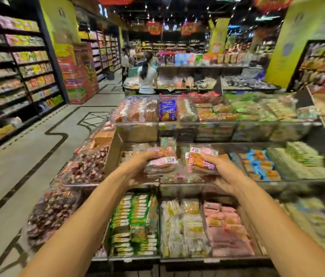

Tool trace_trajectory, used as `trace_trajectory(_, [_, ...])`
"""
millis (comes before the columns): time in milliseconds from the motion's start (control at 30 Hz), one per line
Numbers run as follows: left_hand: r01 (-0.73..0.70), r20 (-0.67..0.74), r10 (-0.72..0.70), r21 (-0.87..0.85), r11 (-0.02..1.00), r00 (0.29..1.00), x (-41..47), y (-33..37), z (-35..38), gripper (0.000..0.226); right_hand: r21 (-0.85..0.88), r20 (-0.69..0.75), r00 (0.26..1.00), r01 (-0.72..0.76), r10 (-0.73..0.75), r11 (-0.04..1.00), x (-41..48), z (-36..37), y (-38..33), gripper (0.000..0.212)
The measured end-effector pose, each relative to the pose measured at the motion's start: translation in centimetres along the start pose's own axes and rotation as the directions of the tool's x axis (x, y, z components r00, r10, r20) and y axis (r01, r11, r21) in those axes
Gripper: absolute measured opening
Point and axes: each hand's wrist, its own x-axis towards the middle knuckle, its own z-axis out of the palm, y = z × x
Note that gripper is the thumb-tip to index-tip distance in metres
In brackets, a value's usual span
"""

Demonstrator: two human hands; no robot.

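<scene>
Open air above my bin (179, 189); upper tray (137, 133) walls me off ahead, cardboard divider (112, 154) hems my left hand (135, 172).

Bright overhead spots — motion blur, fisheye-bent edges.

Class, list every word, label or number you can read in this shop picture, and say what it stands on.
Nothing reads clearly.
Pink packets in the left hand: purple print, blurred.
Orange packet in the right hand: red label, blurred.
Blue packets: white characters, blurred.
Red banners: yellow characters, blurred.
Bin price tags: too small.
</scene>
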Motion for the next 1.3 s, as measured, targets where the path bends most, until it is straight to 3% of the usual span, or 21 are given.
trace_trajectory(200, [0.058,0.072,-0.061,0.04,0.998,0.996,3.6,-1.2,7.7,0.013,0.041,-0.081,0.997,-0.004,0.007,0.999,-0.5,-8.4,-0.6,0.014])
trace_trajectory(300, [0.089,0.119,-0.098,0.082,0.993,0.988,6.3,-1.5,10.0,0.033,0.063,-0.127,0.992,-0.003,0.011,0.998,0.7,-11.5,-0.5,0.021])
trace_trajectory(500, [0.066,0.129,-0.09,0.181,0.981,0.988,13.5,-1.5,13.1,0.03,0.051,-0.18,0.984,-0.004,0.013,0.999,5.1,-15.5,-0.6,0.03])
trace_trajectory(700, [0.095,0.218,-0.109,0.073,0.993,0.97,20.7,-1.1,15.1,0.018,0.03,-0.242,0.97,0.007,0.0,1.0,10.9,-19.1,-1.1,0.037])
trace_trajectory(900, [0.11,0.223,-0.122,0.068,0.992,0.967,27.0,-1.8,15.5,0.021,-0.004,-0.286,0.958,0.037,-0.037,0.999,16.6,-21.8,-0.2,0.037])
trace_trajectory(1000, [0.135,0.199,-0.136,0.019,0.991,0.971,29.2,-3.1,15.3,0.018,-0.057,-0.311,0.95,0.003,-0.021,0.998,19.1,-23.0,1.1,0.04])
trace_trajectory(1133, [0.182,0.137,-0.174,-0.048,0.982,0.975,32.5,-5.9,14.2,0.041,-0.12,-0.349,0.937,-0.052,0.007,0.991,22.4,-24.6,3.3,0.032])
trace_trajectory(1233, [0.252,0.087,-0.241,-0.155,0.955,0.967,33.9,-8.4,13.7,0.025,-0.258,-0.336,0.942,-0.09,-0.002,0.962,25.0,-26.1,6.0,0.038])
trace_trajectory(1300, [0.275,0.051,-0.27,-0.203,0.94,0.962,34.4,-10.2,13.4,0.029,-0.36,-0.3,0.954,-0.111,-0.003,0.926,26.2,-26.5,7.2,0.041])
